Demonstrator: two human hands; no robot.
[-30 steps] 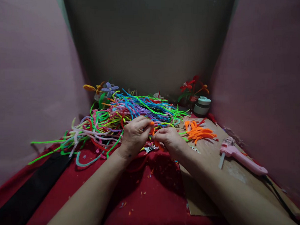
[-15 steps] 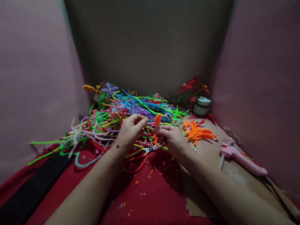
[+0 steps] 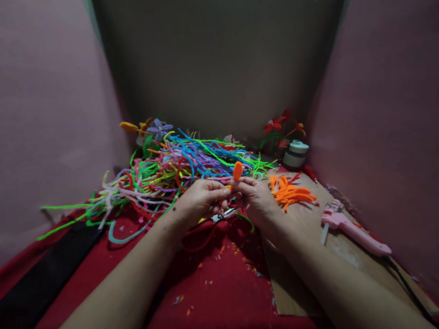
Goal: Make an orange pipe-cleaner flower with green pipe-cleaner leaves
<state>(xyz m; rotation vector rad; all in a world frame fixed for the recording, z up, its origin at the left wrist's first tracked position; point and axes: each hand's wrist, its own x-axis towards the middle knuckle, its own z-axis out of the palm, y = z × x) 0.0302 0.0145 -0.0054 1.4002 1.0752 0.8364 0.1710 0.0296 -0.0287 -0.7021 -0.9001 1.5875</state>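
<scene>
Between my two hands an orange pipe cleaner [image 3: 237, 171], looped into a petal shape, stands upright above the fingertips. My right hand [image 3: 257, 197] pinches it just below the loop. From the other side, my left hand [image 3: 206, 199] has thumb and forefinger closed on its lower part, close against the right fingers; most of that lower part is hidden. Beneath the hands lie scissors [image 3: 223, 214] with red handles, partly covered by my left hand. A bundle of orange pipe cleaners [image 3: 291, 194] rests just right of my right hand.
A large heap of coloured pipe cleaners [image 3: 201, 158] spreads behind the hands. On the right, a pink glue gun [image 3: 355, 229] lies on cardboard [image 3: 298, 292]. Pipe-cleaner flowers [image 3: 160, 129] and a lidded jar [image 3: 295, 155] stand at the back. A black strip [image 3: 46, 276] lies left.
My left hand has come down and right to meet the right hand and closed on the orange pipe cleaner. The orange loop has shifted slightly right and turned more upright.
</scene>
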